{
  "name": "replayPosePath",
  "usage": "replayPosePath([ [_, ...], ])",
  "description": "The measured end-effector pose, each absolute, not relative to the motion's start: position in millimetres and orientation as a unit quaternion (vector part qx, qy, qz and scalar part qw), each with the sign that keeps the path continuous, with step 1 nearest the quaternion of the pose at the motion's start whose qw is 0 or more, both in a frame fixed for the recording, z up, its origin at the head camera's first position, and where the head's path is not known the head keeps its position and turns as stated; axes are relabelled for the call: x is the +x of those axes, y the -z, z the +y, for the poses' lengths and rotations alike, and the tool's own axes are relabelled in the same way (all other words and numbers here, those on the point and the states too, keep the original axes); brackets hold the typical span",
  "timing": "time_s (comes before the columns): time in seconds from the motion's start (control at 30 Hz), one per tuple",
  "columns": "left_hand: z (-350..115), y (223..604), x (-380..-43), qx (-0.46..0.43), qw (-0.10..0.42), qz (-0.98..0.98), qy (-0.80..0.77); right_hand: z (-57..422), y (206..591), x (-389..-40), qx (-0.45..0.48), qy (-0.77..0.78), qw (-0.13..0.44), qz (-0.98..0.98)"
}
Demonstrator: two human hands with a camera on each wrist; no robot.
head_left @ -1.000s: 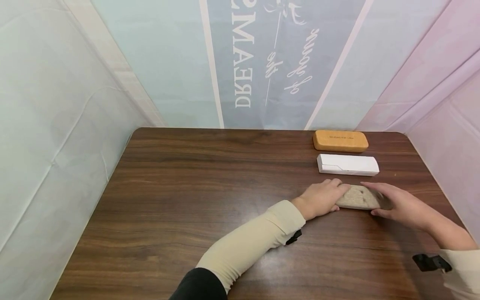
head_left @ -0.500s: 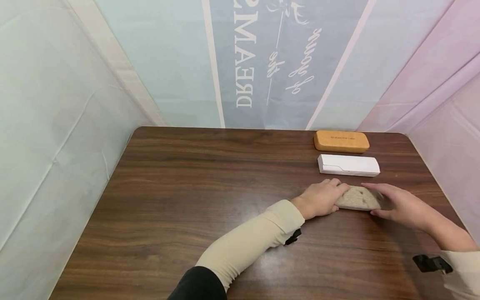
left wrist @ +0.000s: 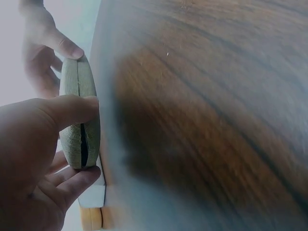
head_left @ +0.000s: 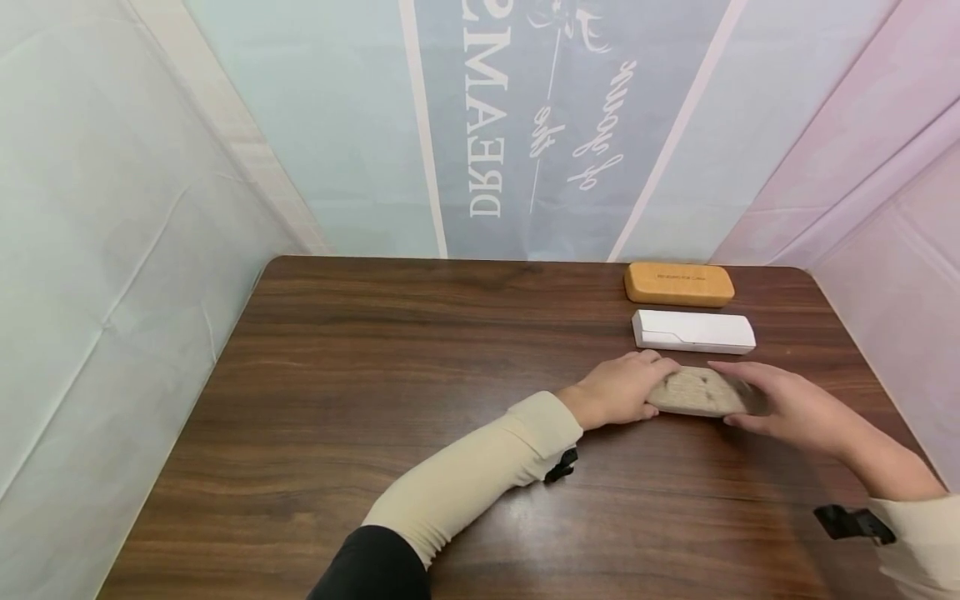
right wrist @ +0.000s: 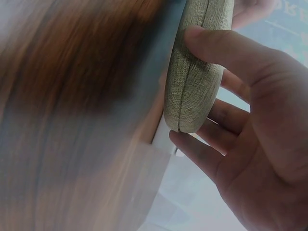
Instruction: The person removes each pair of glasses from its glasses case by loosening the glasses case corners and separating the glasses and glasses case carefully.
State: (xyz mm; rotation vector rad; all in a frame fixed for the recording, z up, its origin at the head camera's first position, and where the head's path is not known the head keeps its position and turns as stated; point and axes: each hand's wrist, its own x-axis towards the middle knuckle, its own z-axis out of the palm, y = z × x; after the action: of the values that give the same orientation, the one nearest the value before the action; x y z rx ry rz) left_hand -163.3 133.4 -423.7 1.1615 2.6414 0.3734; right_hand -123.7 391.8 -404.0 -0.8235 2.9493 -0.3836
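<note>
both left hand [head_left: 617,389] and right hand [head_left: 791,408] grip the beige case [head_left: 693,392], nearside of the white case [head_left: 693,332]; beyond that, an orange case [head_left: 678,285] (print illegible) and backdrop [head_left: 517,167] with mirrored "dream" lettering.

Coarse woven cloth, matt and rough, covers a grey-beige case [head_left: 692,392] at 4 o'clock in the head view, above a dark wood-grain table [head_left: 337,375] whose smooth top carries a soft sheen. At the grey-beige case's 12 o'clock, a white case [head_left: 693,332] shows a smooth face, its material hard to tell; beyond it, a tan case [head_left: 678,287] resembles smooth leather. A cream sleeve [head_left: 465,467] at 6 o'clock is matt fabric; the backdrop [head_left: 555,217] at 12 o'clock looks like thin cloth.
</note>
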Motion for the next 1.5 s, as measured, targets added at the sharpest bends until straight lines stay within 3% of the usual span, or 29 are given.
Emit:
replayPosePath([
  [0.33,108,419,-164,0.407,0.11,0.895,-0.145,371,396,-127,-0.277,0.129,0.035,0.951],
  [0.73,73,415,-164,0.409,0.118,0.891,-0.158,338,389,-132,-0.271,0.145,0.087,0.948],
  [1.5,1,413,-168,0.405,0.132,0.88,-0.209,282,398,-142,-0.298,0.148,0.069,0.94],
])
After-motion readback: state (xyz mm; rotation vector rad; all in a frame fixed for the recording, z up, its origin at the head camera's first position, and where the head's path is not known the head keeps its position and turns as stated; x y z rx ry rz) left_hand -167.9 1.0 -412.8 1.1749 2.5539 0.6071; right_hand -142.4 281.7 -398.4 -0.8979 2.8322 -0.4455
